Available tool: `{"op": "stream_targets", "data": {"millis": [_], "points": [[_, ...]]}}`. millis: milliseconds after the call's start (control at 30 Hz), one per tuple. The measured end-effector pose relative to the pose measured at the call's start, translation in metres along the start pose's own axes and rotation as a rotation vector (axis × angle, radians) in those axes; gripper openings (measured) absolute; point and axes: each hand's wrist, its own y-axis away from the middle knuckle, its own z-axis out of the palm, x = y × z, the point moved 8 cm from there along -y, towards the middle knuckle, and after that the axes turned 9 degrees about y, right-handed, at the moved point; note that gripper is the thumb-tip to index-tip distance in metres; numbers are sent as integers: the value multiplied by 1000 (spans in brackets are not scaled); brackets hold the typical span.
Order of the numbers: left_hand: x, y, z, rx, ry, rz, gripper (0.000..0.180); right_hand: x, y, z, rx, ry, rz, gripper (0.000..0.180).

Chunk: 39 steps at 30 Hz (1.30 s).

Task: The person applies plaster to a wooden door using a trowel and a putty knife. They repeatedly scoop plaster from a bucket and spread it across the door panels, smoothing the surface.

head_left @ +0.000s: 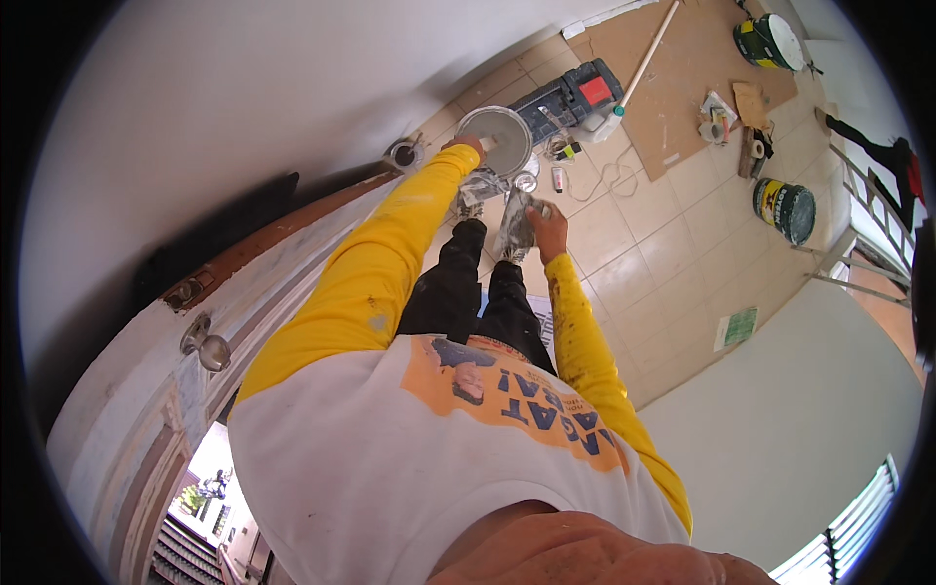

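Observation:
A round bucket [529, 146] with smooth grey paste stands on the tiles in front of me. My left hand [468, 146] reaches over its left side, fingers closed around a short pale object [488, 143], perhaps a tool handle; its far end is unclear. Lower and to the right, my right hand [550, 230] grips the edge of a flat grey plate [515, 222] smeared with paste, held above my right foot. Just beyond the plate lies a small round whitish item [526, 182]. A small can [405, 153] stands left of the bucket by the wall.
Behind the bucket are a dark toolbox [551, 102], a white jug [597, 125] and a long pole [651, 51] on a brown board [663, 112]. Pails [785, 212] and a ladder [871, 193] with a person [897, 166] are at right. A door knob [207, 343] juts out at left.

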Motion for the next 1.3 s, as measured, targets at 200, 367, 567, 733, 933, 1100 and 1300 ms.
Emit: {"op": "stream_targets", "data": {"millis": [200,367,567,733,933,1100,1300], "points": [[0,12,-21,183,137,129,51,10,-32,-11,144,362,51,44],[11,35,-35,165,120,230,46,17,-34,-2,149,255,-101,40],[0,77,-49,171,85,237,41,15,-39,4,213,359,-6,35],[-15,92,-47,212,152,274,43,-48,-5,10,117,731,-387,31],[-13,130,-72,298,241,368,46,-62,-22,-10,193,380,-212,37],[-17,179,-93,346,305,404,44,-76,-55,-7,108,374,-175,49],[-3,156,-86,272,165,326,39,-102,-62,-9,152,300,-197,51]]}}
